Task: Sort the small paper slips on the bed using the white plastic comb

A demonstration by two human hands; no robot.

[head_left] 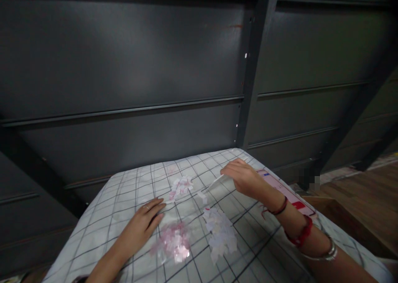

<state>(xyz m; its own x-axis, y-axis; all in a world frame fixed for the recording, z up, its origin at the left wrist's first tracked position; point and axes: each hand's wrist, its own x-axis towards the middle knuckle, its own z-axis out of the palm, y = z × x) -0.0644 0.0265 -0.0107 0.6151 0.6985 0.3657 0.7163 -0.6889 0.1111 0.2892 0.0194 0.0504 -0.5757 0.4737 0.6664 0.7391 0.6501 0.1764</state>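
Note:
My right hand [242,177] pinches a slim white strip-like tool [215,182], whose far end points down and left toward the cloth. Its exact kind cannot be made out. Just below that end lies a small white paper piece [202,197]. My left hand [147,218] rests palm down on the cloth, fingers stretched out and holding nothing. Its fingertips are near a small heap of white and pink pieces [182,186]. To its right sits a pile of shiny pinkish clear bits [176,239]. A larger heap of white paper pieces [220,233] lies between the hands.
A white cloth with dark checks [155,179] covers the table. Beside my right forearm lies a flat pink item with a red patch [286,192], partly hidden. Dark metal panels [139,59] stand behind the table. A brown box [342,221] is on the right.

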